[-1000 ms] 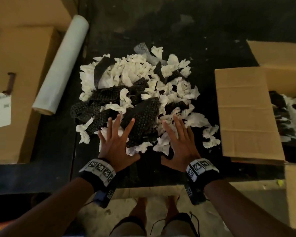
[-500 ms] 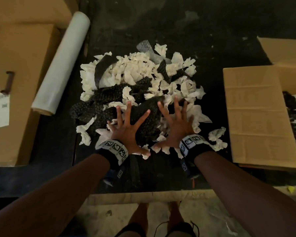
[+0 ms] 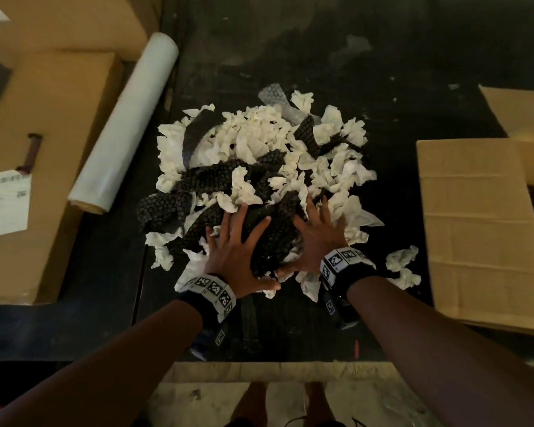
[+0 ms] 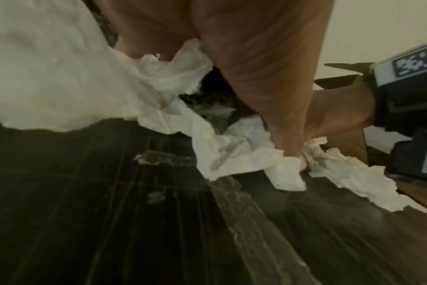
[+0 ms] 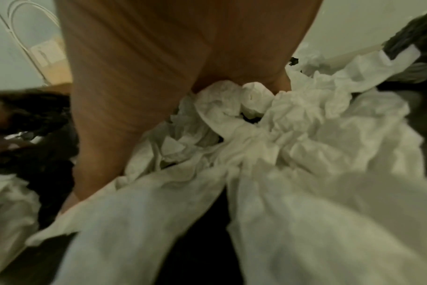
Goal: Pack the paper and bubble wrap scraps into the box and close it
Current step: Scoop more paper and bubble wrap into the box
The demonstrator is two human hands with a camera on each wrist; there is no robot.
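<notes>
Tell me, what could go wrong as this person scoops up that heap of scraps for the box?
Loose bits may slip away: the left hand and right hand lie spread on the near side of the pile, covering only a small part of it. Two paper scraps already lie apart near the right wrist and could be left behind. On the carry, pieces might drop on the dark table short of the open box, whose flap lies toward the pile.

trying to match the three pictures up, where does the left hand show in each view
Head: left hand lies low centre, fingers spread on the black bubble wrap.
Left wrist: its palm fills the top centre.
Right wrist: not clearly in it; the left edge is too blurred to tell.
Shared landmark: the white paper scraps.
</notes>
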